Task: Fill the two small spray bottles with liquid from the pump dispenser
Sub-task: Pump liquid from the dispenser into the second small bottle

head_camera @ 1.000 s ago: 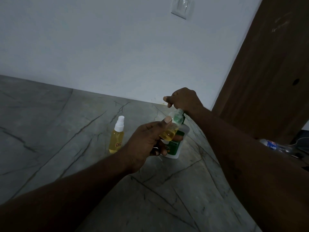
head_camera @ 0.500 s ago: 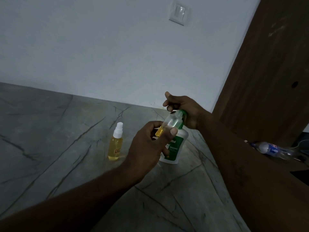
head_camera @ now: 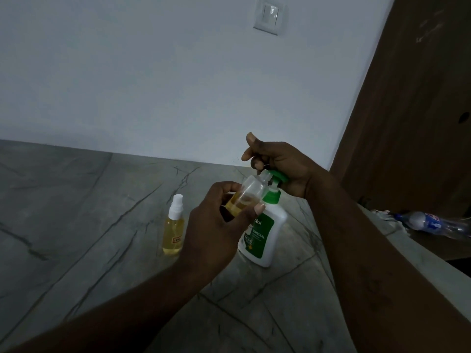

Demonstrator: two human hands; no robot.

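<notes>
Two hands: left (head_camera: 216, 222) grips bottle (head_camera: 251, 194), neck up-right; right (head_camera: 283, 165) curled atop pump (head_camera: 279, 176), hold unclear.

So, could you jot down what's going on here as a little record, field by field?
Left hand: holds the uncapped bottle tilted, mouth at the dispenser spout
Fill level: uncapped bottle partly filled with yellow liquid
Right hand: rests on the green pump top, fingers curled; whether they hold anything is unclear
Dispenser: white, upright on the counter
Capped bottle: nearly full of yellow liquid, standing left of the dispenser
Far right: plastic bottle lying down
</notes>
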